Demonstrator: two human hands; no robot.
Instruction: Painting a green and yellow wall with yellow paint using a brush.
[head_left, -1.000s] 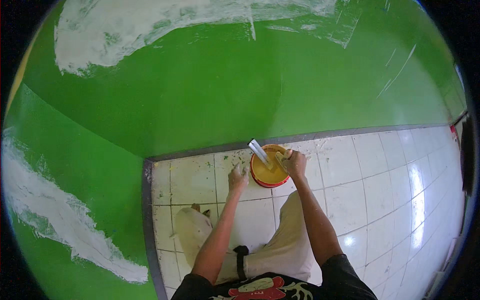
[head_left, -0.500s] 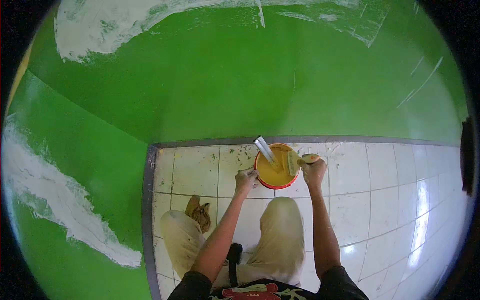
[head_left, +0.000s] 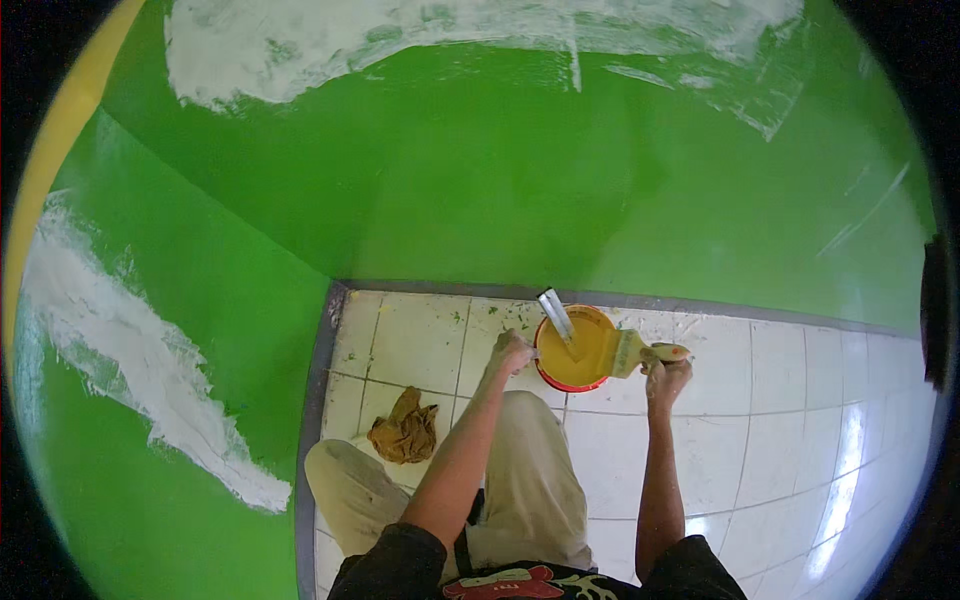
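Holding brush [head_left: 632, 353] by handle in right hand [head_left: 668, 378], right of frame centre, at bucket's [head_left: 573, 388] right rim. Left hand [head_left: 514, 352] at left rim, can't tell finger grip. Brush probably light, bristles soft, drippy; grip handle.

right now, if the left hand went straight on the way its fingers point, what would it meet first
Most likely the bucket, on its left side. The left hand is right beside it; whether they touch is hard to tell from this view.
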